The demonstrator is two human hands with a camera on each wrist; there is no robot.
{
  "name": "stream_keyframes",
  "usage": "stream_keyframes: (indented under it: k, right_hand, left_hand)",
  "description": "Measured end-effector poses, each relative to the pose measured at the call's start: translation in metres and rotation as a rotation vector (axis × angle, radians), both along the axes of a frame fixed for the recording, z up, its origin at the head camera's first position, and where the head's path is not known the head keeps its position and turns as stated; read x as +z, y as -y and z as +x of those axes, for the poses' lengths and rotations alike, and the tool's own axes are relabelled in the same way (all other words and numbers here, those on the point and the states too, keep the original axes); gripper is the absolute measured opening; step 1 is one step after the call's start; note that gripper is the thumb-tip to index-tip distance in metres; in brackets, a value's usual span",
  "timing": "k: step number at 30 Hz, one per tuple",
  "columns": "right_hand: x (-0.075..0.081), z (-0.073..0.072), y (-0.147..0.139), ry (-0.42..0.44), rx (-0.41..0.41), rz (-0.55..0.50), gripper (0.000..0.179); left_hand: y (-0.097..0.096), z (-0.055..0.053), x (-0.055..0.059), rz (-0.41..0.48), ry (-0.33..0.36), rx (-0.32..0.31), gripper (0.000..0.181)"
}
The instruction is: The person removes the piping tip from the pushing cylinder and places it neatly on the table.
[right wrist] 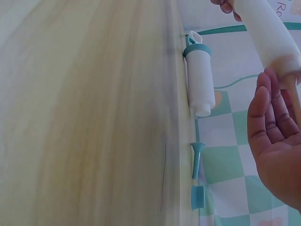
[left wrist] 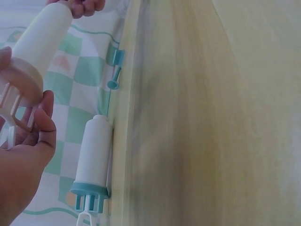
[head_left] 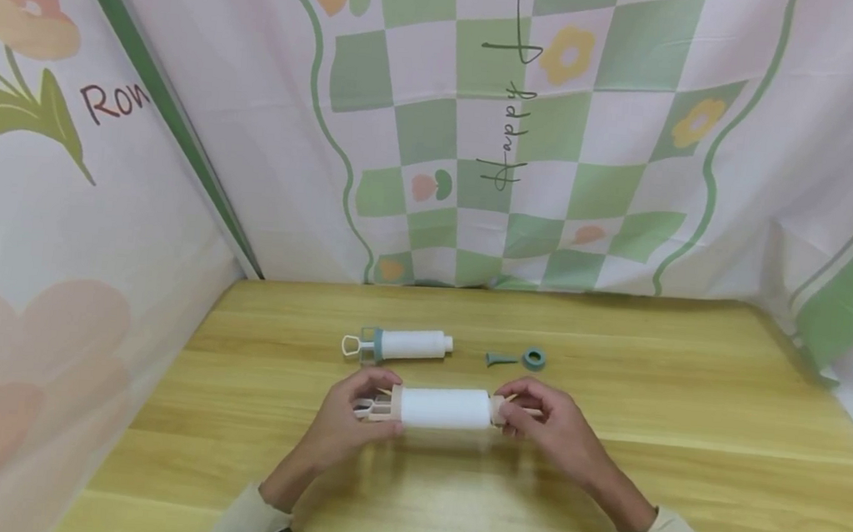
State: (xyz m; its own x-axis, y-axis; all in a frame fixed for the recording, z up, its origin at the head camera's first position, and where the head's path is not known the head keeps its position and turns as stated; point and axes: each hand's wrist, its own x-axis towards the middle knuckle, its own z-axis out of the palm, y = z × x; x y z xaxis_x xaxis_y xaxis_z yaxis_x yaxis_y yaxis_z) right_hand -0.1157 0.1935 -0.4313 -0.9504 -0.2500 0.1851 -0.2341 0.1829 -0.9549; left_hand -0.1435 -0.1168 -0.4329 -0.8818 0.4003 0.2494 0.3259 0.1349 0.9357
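Observation:
A white plunger syringe (head_left: pixel 445 408) with beige end pieces lies sideways between both hands, lifted off the table. My left hand (head_left: pixel 343 414) grips its beige handle end, thumb and fingers on opposite sides of the flange. At the other end, my right hand (head_left: pixel 552 430) pinches the beige collar (head_left: pixel 497 410), from which a thin beige nozzle (right wrist: pixel 294 99) sticks out. The fingers partly hide the collar. Behind it on the table lies a second white syringe (head_left: pixel 413 345) with a teal flange and a white pull handle.
A teal nozzle (head_left: pixel 500 359) and a teal ring (head_left: pixel 534 366) lie to the right of the second syringe. The wooden table (head_left: pixel 680 486) ends at a printed cloth (head_left: pixel 482 137) behind and another cloth (head_left: pixel 95 273) at the left.

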Motion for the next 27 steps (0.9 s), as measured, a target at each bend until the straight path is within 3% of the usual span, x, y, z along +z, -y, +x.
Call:
stream_keyframes:
  k: [11,16,27]
  right_hand:
    - [-0.0048,-0.0017,-0.0019,-0.115,0.016,0.019,0.022]
    - [-0.0063,-0.0013,-0.0024,-0.093,0.041,-0.014,0.028]
    - [-0.0016,0.0009,-0.0020,0.022,0.027,0.002,0.022]
  left_hand:
    - [0.0012,0.0003,-0.0022,-0.008,0.013,0.014,0.051]
    - [0.0021,0.0005,-0.0021,-0.010,0.006,0.011,0.050]
    - [0.0019,0.0014,-0.0038,-0.008,0.015,0.005,0.049]
